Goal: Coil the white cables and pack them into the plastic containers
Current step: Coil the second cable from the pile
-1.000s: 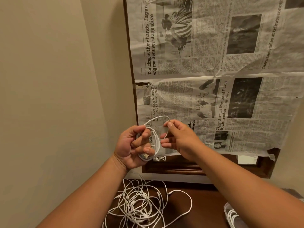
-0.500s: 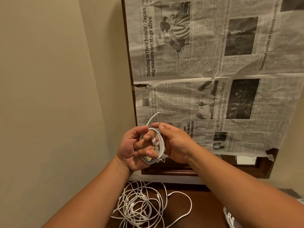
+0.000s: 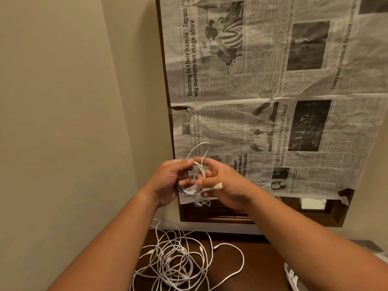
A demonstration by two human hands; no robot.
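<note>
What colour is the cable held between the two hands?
The coiled cable is white, plain with no pattern; the head view shows it best.

Dim, warm light — edges bowed, hands blurred.

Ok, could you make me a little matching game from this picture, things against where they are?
Things:
1 coiled cable
2 tangled cables
3 newspaper

Places:
A on the dark table
B over the wooden frame on the wall
C gripped by the left hand and right hand

Pairs: 1-C; 2-A; 3-B
</note>
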